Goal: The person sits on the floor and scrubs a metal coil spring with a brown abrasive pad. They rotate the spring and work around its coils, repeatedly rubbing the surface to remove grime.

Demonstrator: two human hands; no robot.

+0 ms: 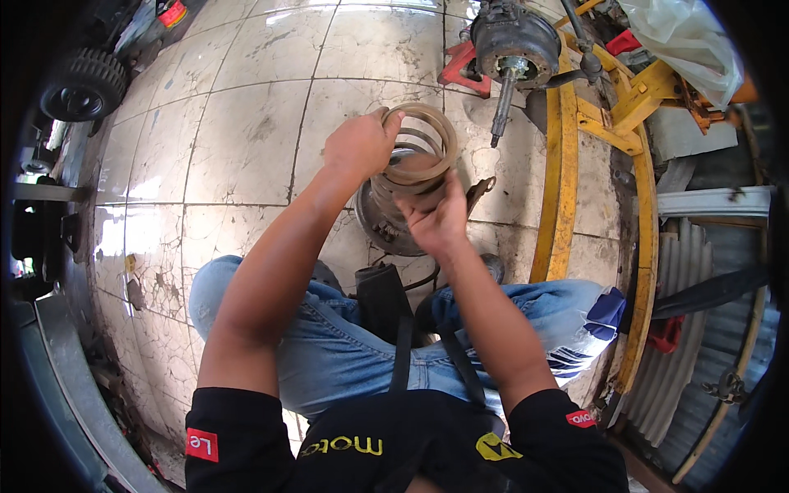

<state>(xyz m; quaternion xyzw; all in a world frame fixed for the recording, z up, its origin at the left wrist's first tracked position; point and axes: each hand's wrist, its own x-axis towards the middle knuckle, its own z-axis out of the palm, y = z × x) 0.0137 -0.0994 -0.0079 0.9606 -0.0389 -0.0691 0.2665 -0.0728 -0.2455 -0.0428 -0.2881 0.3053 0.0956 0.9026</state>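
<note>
A large brownish coil spring (449,135) stands tilted in front of me, its open upper end toward me. My left hand (358,148) is closed on its upper left coil, with the fingers curled over the rim. Lower down, my right hand (442,222) has its fingers and thumb wrapped round the spring's near right side. Beneath the spring is a dark round metal part (374,226), partly covered by the spring and my right hand. I cannot tell whether the spring touches it. A metal tab (481,193) sticks out to the right.
At the far right is a drum-like hub (514,49) with a long splined shaft, beside a red stand (465,71). A yellow metal frame (559,181) runs along my right. Clear plastic sheeting (682,41) hangs beyond it. A small wheel (82,85) is at far left.
</note>
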